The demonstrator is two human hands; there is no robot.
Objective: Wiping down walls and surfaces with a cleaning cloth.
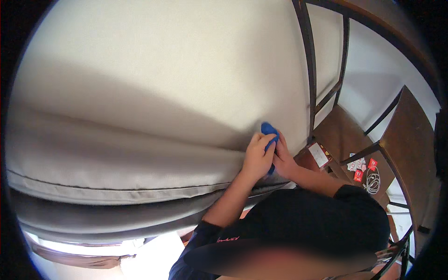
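My left hand (258,159) and my right hand (285,162) are close together, both gripping a small blue cloth item (268,129). One rounded end of it sticks out beyond my fingers, and a darker blue bit shows below my hands. Whether it is a sock or another piece of fabric cannot be told, since my fingers cover much of it. Beneath and beyond my hands spreads a wide beige padded surface (168,87), like a mattress, with a seam along its near side. I cannot tell whether the cloth touches it.
To the right stands a dark metal frame (309,70). Past it, a brown shelf (341,129) carries a coiled white cable (372,182), red packets (372,163) and a box with a white top (319,154). A brown board (407,140) rises at the far right.
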